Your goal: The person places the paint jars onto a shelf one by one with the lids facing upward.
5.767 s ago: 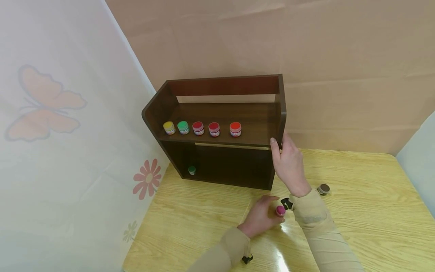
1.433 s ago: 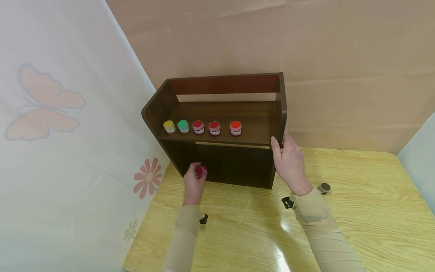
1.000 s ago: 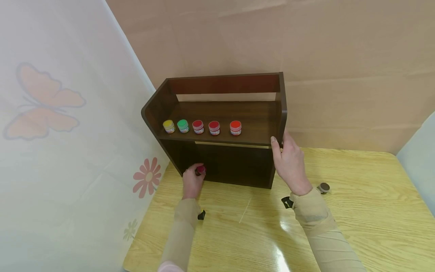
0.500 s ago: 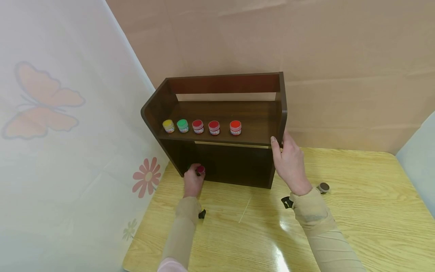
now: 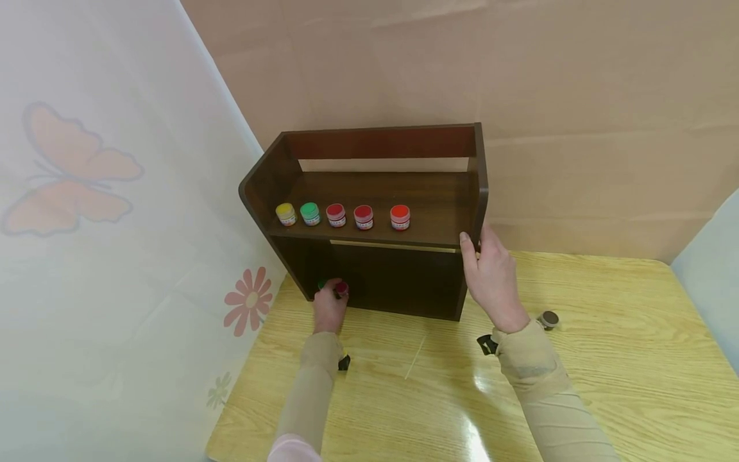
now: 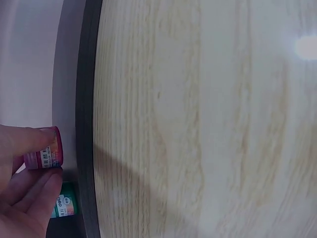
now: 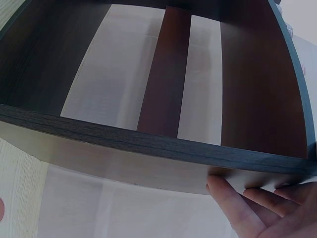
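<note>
Low at the left of the dark brown two-tier shelf (image 5: 433,199), my left hand (image 5: 328,312) pinches a small magenta paint jar (image 6: 45,154) between thumb and fingers. The jar is tilted in the left wrist view, inside the shelf's front edge. Right beside it is a dark green paint jar (image 6: 65,202), mostly hidden behind my hand in the head view. My right hand (image 5: 493,282) grips the shelf's right side panel (image 7: 148,171), thumb at the front edge and fingers against the outer face.
On the upper tier stand a yellow jar (image 5: 286,215), a light green jar (image 5: 310,214), two dark red jars (image 5: 336,215) and an orange-red jar (image 5: 400,217). A dark brown-lidded jar (image 5: 548,319) is on the wooden table (image 5: 623,372) at right. A white curtain (image 5: 133,289) hangs at left.
From several seconds ago, my left hand has carried the magenta jar from the table front leftwards into the lower tier. Over the last second it shifts only slightly. My right hand stays put.
</note>
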`<state>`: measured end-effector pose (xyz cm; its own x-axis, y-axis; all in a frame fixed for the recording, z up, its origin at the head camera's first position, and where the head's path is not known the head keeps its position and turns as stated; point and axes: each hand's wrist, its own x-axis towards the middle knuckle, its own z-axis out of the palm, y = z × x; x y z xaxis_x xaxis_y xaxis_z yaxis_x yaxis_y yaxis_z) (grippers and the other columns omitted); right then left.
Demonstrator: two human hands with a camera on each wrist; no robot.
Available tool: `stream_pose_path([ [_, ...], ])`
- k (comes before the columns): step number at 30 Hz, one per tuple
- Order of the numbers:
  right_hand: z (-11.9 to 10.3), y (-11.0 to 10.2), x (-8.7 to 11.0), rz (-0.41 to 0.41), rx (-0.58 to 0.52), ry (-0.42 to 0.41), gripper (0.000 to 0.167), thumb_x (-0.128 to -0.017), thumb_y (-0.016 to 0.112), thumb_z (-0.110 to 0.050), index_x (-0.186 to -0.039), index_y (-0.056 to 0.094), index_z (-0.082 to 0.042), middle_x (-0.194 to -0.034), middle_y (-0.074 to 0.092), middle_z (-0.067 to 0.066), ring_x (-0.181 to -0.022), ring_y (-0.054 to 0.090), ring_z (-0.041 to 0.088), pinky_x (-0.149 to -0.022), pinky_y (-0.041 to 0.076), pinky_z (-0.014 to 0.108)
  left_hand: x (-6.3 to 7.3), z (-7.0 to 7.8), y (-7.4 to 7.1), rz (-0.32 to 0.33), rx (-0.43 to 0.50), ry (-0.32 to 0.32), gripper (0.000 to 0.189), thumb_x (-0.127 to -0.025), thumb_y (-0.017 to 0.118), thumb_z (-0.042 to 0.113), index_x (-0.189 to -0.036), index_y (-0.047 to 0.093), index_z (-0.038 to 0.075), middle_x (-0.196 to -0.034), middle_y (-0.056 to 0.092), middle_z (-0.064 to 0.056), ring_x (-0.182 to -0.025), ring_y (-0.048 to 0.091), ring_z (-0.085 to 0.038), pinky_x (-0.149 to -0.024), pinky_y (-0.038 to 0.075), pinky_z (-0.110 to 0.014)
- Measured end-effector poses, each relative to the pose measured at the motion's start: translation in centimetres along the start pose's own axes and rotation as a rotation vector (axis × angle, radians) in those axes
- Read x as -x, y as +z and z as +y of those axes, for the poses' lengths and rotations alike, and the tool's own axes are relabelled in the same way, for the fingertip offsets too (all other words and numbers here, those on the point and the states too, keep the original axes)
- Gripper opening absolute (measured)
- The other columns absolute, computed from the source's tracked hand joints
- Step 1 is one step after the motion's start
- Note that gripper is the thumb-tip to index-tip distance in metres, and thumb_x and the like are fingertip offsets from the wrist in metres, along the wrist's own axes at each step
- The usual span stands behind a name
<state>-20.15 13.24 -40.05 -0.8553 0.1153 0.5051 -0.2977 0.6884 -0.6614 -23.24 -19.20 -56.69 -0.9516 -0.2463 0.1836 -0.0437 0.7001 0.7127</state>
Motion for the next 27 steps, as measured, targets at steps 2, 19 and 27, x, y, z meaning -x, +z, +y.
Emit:
stream_pose_path([
  [2, 0.0, 0.0, 0.0, 0.001, 0.001, -0.001, 0.044, -0.102, 0.041, -0.041, -0.132, 0.049, -0.01, -0.115, 0.063, 0.018, -0.1, 0.064, 0.041, -0.077, 0.048, 0.061, -0.1, -0.2, 0.1, -0.004, -0.001, -0.003, 0.037, -0.085, 0.071, 0.005, -0.121, 0.064, 0.004, -0.106, 0.07, -0.016, -0.093, 0.069, -0.031, -0.073, 0.057, -0.042],
  [19, -0.1, 0.0, 0.1, -0.007, 0.006, 0.009, 0.044, -0.102, 0.04, -0.042, -0.125, 0.051, -0.007, -0.114, 0.063, 0.018, -0.1, 0.063, 0.041, -0.078, 0.049, 0.06, -0.4, -0.8, 1.0, 0.027, -0.012, -0.002, 0.038, -0.086, 0.071, 0.007, -0.123, 0.063, 0.006, -0.108, 0.069, -0.018, -0.093, 0.069, -0.032, -0.075, 0.058, -0.043],
  [27, 0.0, 0.2, 0.0, 0.006, -0.003, -0.008, 0.043, -0.102, 0.041, -0.04, -0.129, 0.051, -0.008, -0.114, 0.063, 0.019, -0.1, 0.064, 0.041, -0.076, 0.049, 0.06, 1.7, 0.6, -0.1, 0.057, 0.171, -0.01, 0.058, -0.08, 0.077, 0.004, -0.133, 0.053, 0.009, -0.121, 0.064, -0.013, -0.107, 0.064, -0.029, -0.086, 0.056, -0.041],
])
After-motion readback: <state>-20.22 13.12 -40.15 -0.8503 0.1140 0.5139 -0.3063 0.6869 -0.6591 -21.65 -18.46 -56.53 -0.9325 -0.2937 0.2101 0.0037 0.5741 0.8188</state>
